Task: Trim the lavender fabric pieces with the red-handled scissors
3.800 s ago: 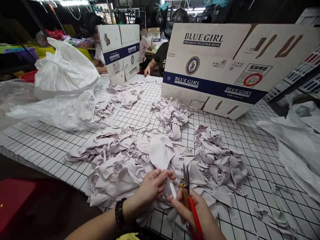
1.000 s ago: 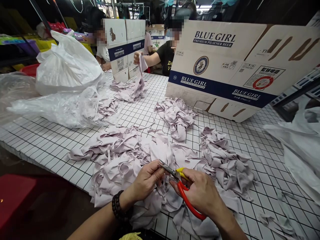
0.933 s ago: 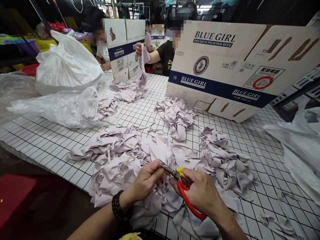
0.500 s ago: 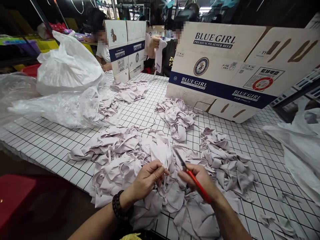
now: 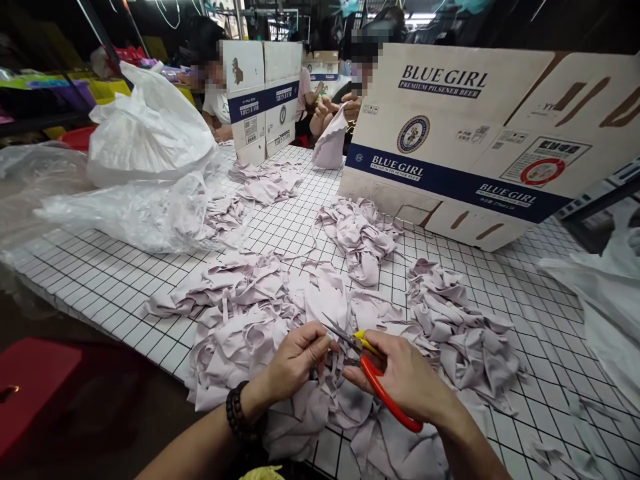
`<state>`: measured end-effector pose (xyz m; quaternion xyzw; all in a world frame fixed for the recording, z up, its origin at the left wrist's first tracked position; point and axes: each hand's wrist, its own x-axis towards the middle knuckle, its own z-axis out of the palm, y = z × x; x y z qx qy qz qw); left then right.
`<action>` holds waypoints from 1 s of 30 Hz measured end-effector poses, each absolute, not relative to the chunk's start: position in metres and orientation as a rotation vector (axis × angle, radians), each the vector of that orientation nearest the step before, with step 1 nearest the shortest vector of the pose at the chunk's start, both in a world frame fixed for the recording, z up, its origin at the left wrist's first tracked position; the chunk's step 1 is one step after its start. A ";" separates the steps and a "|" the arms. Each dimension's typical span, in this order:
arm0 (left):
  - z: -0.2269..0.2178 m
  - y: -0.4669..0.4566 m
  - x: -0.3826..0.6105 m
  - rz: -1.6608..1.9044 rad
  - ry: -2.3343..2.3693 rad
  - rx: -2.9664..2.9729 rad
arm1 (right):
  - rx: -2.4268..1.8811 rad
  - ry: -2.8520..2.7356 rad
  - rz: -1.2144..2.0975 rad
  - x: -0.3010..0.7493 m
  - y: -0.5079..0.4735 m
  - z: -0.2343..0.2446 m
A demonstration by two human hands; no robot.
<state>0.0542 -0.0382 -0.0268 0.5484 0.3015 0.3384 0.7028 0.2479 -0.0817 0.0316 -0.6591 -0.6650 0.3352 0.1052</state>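
Note:
My right hand (image 5: 407,373) grips scissors (image 5: 383,390) with one red and one yellow handle. Their blades are parted and point up and left, close to the fingertips of my other hand. My left hand (image 5: 300,360), a dark beaded bracelet (image 5: 239,410) at its wrist, is closed in a pinch on a pale lilac fabric piece (image 5: 325,300); just where the cloth meets the fingers is partly hidden. Beneath and around both hands spreads a heap of the same lilac fabric pieces (image 5: 235,340), crumpled, some with thin straps.
More lilac piles lie right (image 5: 465,333) and farther back (image 5: 357,233) on the grid-patterned table (image 5: 125,293). Two beer cartons (image 5: 450,153) stand upright at the back. Plastic bags (image 5: 145,140) sit left and right. Across the table, a person's hands hold a lilac piece (image 5: 331,140).
The scissors have opened and swung leftward, their blades now beside my left fingertips. My left hand keeps its pinch. Across the table, the person's fabric piece has come lower, with both hands on it.

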 end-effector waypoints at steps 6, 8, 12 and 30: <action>-0.031 -0.039 0.057 0.775 0.629 1.211 | -2.027 -1.967 0.818 0.239 -0.086 0.030; -0.031 -0.039 0.057 0.775 0.624 1.209 | -2.038 -1.966 0.796 0.239 -0.087 0.029; -0.029 -0.039 0.058 0.775 0.625 1.221 | -2.039 -1.971 0.747 0.241 -0.089 0.024; -0.030 -0.039 0.056 0.767 0.652 1.257 | -2.077 -2.046 0.499 0.240 -0.094 0.020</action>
